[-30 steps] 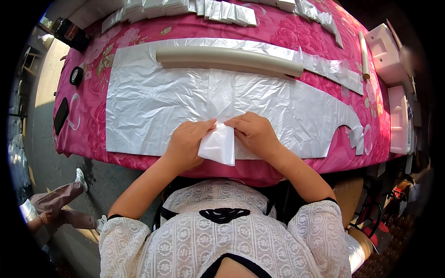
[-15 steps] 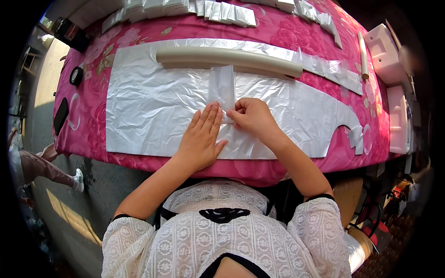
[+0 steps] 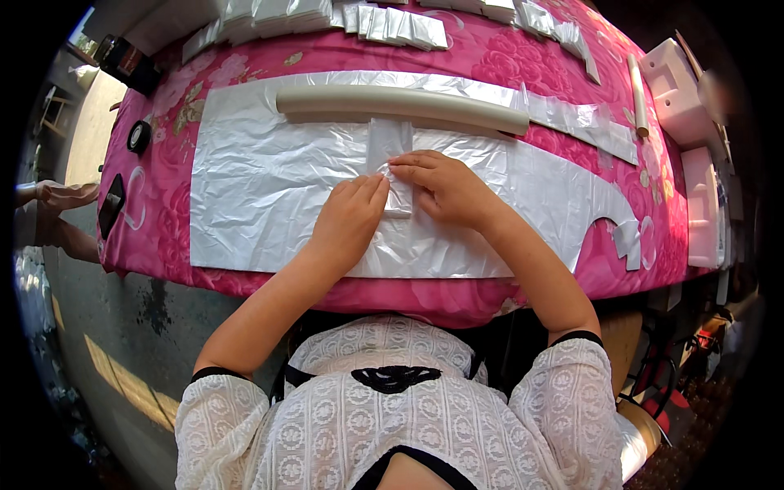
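A narrow, folded clear plastic bag (image 3: 389, 140) lies upright in the middle of a wide pile of white plastic bags (image 3: 261, 188), which have handle cut-outs at the right end. My left hand (image 3: 349, 219) is on the folded bag's left side, its fingers bent together and pressing on it. From the right, my right hand (image 3: 447, 188) pinches the same bag, thumb and fingertips close to the left fingertips. The fold under the fingertips is partly hidden. Just beyond the hands, a long beige tube (image 3: 400, 104) rests across the far side of the pile.
Folded bags (image 3: 400, 26) line the far edge of the pink flowered tablecloth (image 3: 523, 61). At left are a dark jar (image 3: 128, 64), black tape roll (image 3: 139, 136) and phone (image 3: 112, 206). White foam boxes (image 3: 678, 90) stand at right. A person (image 3: 61, 216) is beyond the table's left end.
My left hand went from lying flat to having bent fingers. My right hand moved up and left, to the left fingertips. The person at left has shifted.
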